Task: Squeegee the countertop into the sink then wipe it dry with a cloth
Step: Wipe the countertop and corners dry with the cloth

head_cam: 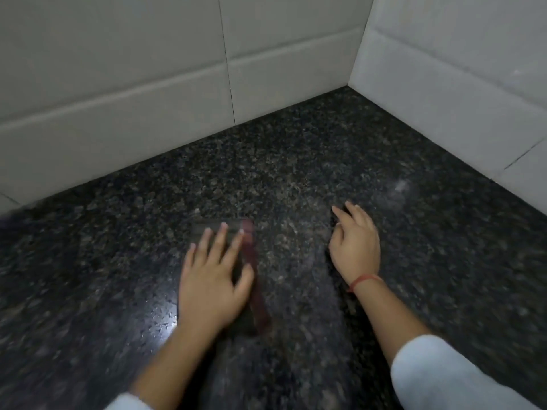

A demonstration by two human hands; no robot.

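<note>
**Inspector:** Squeegee [251,261], location and condition?

**Me:** It lies flat on the countertop [296,161], directly under my left hand [214,279]. Motion blur is heavy; I can report a dark blade portion beneath my fingertips [222,226] and a reddish handle running along the thumb side of that hand, back toward my wrist. Long axis: roughly away from me, slightly angled.

**Inspector:** State of that hand?

**Me:** Flattened, fingers spread, pressing on top of the tool and not wrapped around the handle. My right hand [355,244] is well to the other side, loosely curled, fingertips on the stone, grasping nothing that I can see.

**Inspector:** Which hand is nearer the tool?

**Me:** Left, already touching it. Right stands apart from it.

**Inspector:** Surroundings?

**Me:** Beyond my fingers the granite meets a tiled wall [118,84]; a second wall closes the corner past my right hand. No sink and no cloth are in view.

**Inspector:** Assessment?

**Me:** Squeegee stage, in my judgement. The pull must run away from this corner, toward wherever the sink sits.
</note>
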